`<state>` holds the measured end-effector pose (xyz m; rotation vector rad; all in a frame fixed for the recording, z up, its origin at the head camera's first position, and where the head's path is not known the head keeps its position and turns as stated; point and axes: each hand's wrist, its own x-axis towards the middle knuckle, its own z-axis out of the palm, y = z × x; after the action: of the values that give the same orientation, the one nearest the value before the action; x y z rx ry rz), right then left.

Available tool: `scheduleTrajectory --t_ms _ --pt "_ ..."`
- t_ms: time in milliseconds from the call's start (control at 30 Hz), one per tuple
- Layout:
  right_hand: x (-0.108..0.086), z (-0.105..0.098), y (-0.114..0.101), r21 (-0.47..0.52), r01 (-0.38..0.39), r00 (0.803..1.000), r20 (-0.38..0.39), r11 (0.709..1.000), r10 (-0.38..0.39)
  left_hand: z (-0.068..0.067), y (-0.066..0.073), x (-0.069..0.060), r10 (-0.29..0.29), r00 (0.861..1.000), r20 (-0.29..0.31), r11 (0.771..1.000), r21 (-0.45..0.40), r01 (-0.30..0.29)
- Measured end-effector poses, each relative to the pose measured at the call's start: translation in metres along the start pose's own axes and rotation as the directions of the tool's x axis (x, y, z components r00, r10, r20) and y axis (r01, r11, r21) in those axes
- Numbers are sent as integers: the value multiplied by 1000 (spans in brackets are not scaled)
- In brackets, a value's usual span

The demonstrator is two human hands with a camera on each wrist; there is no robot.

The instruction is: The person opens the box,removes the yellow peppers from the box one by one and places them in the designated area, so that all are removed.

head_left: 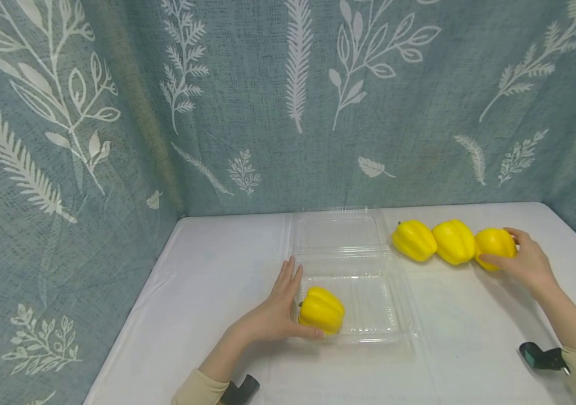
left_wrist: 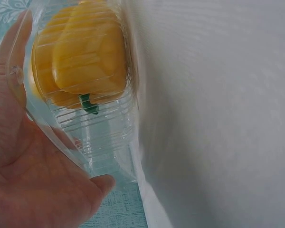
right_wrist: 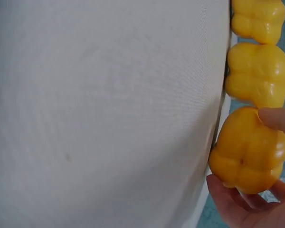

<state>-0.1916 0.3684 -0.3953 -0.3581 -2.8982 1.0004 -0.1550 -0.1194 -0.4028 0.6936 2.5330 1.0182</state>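
Note:
A clear plastic clamshell container [head_left: 376, 304] lies unfolded on the table, its lid [head_left: 338, 232] flat toward the back. One yellow bell pepper [head_left: 321, 311] rests at the left inside the base; its green stem [left_wrist: 89, 104] shows through the wall in the left wrist view. My left hand [head_left: 274, 314] is spread along the container's left side, fingers extended and thumb by the front left corner. At the back right, my right hand [head_left: 531, 263] grips another yellow bell pepper [head_left: 493, 246], thumb on one side and fingers on the other. That pepper [right_wrist: 244, 149] appears large in the right wrist view.
Two more yellow bell peppers, a left one [head_left: 414, 241] and a middle one [head_left: 454, 242], stand in a row beside the gripped one. White cloth covers the table [head_left: 227, 259]. A blue-green leaf-patterned curtain [head_left: 268, 112] hangs behind and at the sides.

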Motion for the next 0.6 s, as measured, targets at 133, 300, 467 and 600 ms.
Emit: scheduleTrajectory --t_ms 133,300,467,600 --pt "1 2 0 -16 12 1000 -2 1000 -12 0 0 0 -3 1000 -1 1000 -1 3" --pt "3 3 -1 -25 35 999 -4 999 -35 0 0 -1 -7 1000 0 1000 -6 7" --pt "2 3 -3 -30 51 999 -3 998 -51 0 0 -2 -8 1000 0 1000 -7 8" --pt "2 4 -4 -28 46 999 1 999 -46 0 0 -2 -7 1000 -1 1000 -6 7"
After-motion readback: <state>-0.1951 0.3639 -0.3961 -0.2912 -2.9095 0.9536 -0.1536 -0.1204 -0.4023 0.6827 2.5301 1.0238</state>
